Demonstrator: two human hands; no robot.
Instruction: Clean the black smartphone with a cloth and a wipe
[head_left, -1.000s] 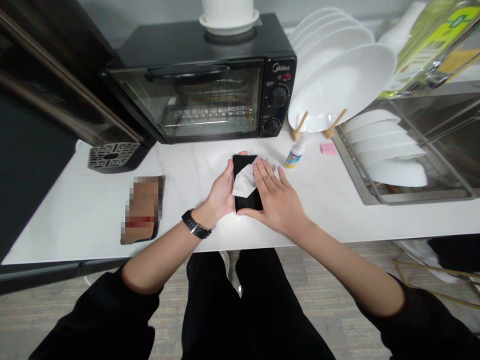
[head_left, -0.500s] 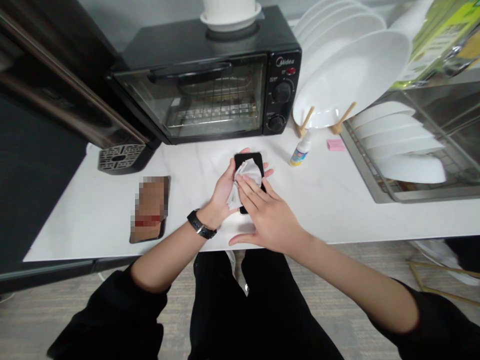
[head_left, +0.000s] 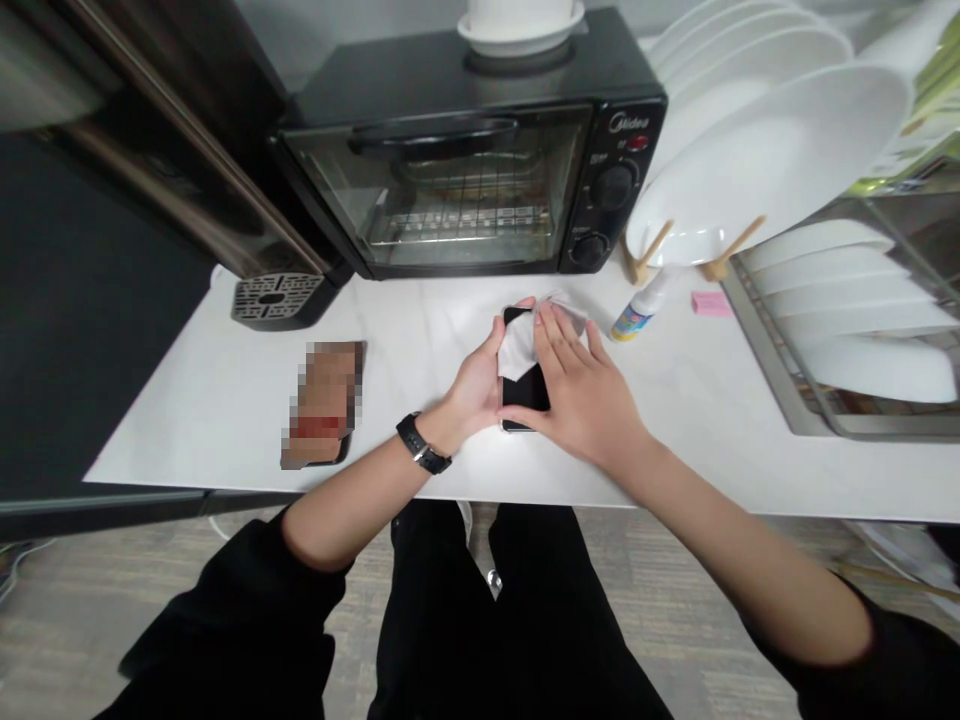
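A black phone (head_left: 525, 392) is held just above the white counter (head_left: 420, 330), screen up. My left hand (head_left: 474, 385) grips its left edge; a black watch is on that wrist. My right hand (head_left: 581, 385) lies flat over the phone and presses a small grey cloth (head_left: 516, 345) against the upper part of the screen. The cloth's far end sticks out past my fingertips. Much of the phone is hidden under my right hand.
A second phone (head_left: 324, 402) lies on the counter to the left. Behind stand a black toaster oven (head_left: 480, 170), a small spray bottle (head_left: 637, 310), a pink eraser-like block (head_left: 710, 303), white plates (head_left: 780, 150) in a rack, and a sink drainer (head_left: 862, 340).
My right hand slid the cloth down the screen toward me, then back up to the phone's far end. The camera view shifted so everything sits further right.
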